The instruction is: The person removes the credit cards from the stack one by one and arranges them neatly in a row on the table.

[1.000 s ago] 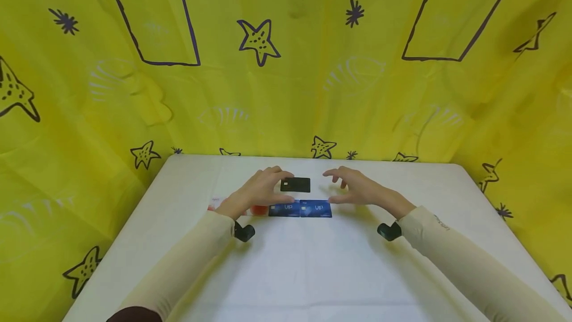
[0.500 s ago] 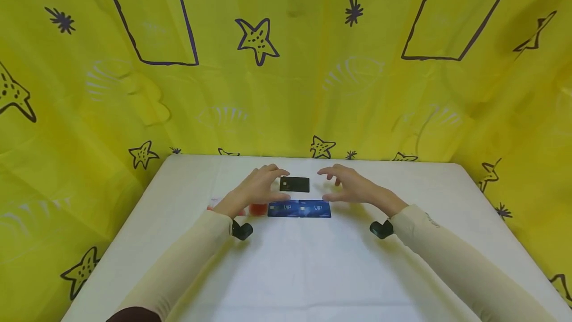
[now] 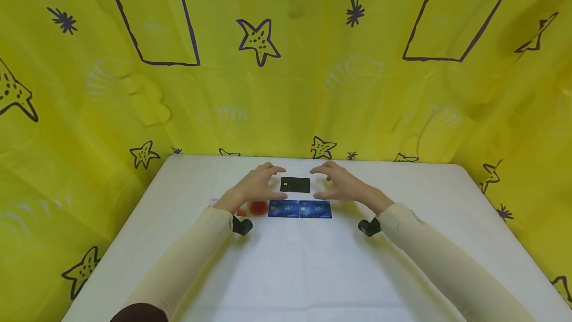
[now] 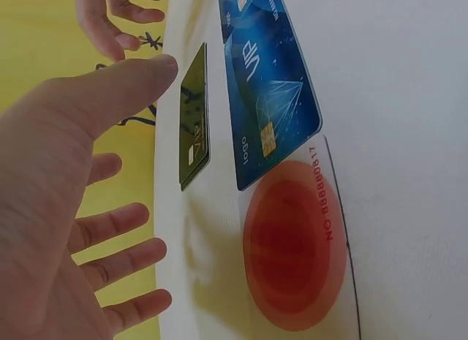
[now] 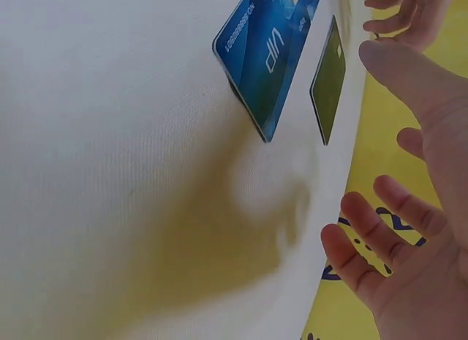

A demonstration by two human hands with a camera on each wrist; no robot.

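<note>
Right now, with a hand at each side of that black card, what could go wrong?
The black card lies flat and looks thin, so it might be hard to pick up from the white table. The thumbs of the left hand and right hand are close to the blue VIP cards, which could get nudged.

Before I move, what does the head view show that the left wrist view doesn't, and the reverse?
Only head: the beige sleeves, dark wrist-worn devices, and the right blue VIP card whole.
Only left wrist: a readable red number on the red-circle card.
Both: that card, the left blue VIP card, black VIP card, left hand, right hand, white table, yellow curtain.
</note>
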